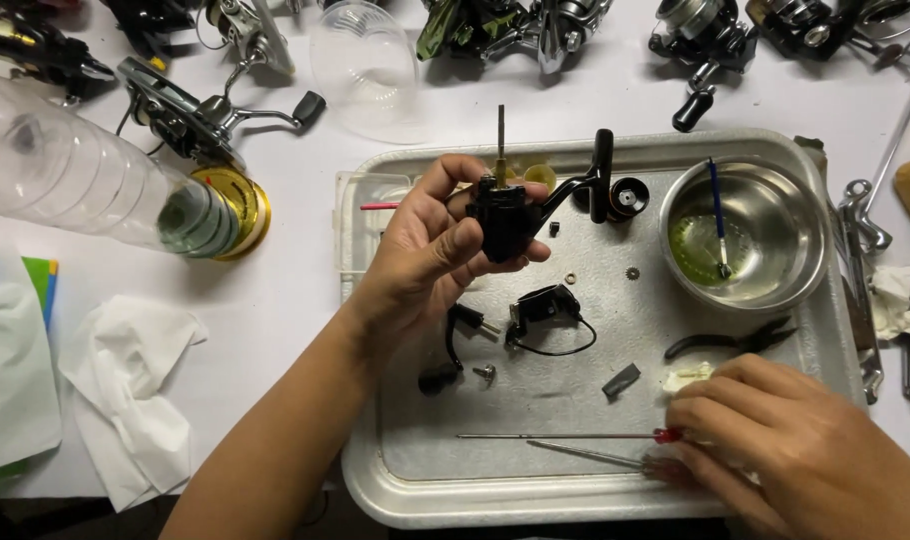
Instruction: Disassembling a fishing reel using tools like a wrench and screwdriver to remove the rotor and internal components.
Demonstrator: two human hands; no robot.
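- Tissue [130, 395] is lying crumpled on the white table [275, 300], well to the left of the gripping hand, with a clear plastic bottle [85, 175] lying on its side above it.
- The left hand [430, 255] is holding a black fishing reel body [503, 215] up over the metal tray [575, 470], thumb and fingers wrapping closed around it.
- The reel's shaft [501, 130] is pointing straight up out of the grip, and its crank handle [597, 175] is sticking out to the right of it.
- Just below the held body, a black bail part with a wire [545, 315] and small screws [485, 373] are lying loose on the tray.
- Further right of the grip, a steel bowl [750, 235] is holding greenish liquid with a small brush [717, 215] leaning in it.
- Black pliers [730, 342] are lying below the bowl.
- The right hand [800, 450] is resting on the red-handled screwdrivers [575, 440] at the tray's lower right, fingers curling over their handles; a firm hold is not clear.
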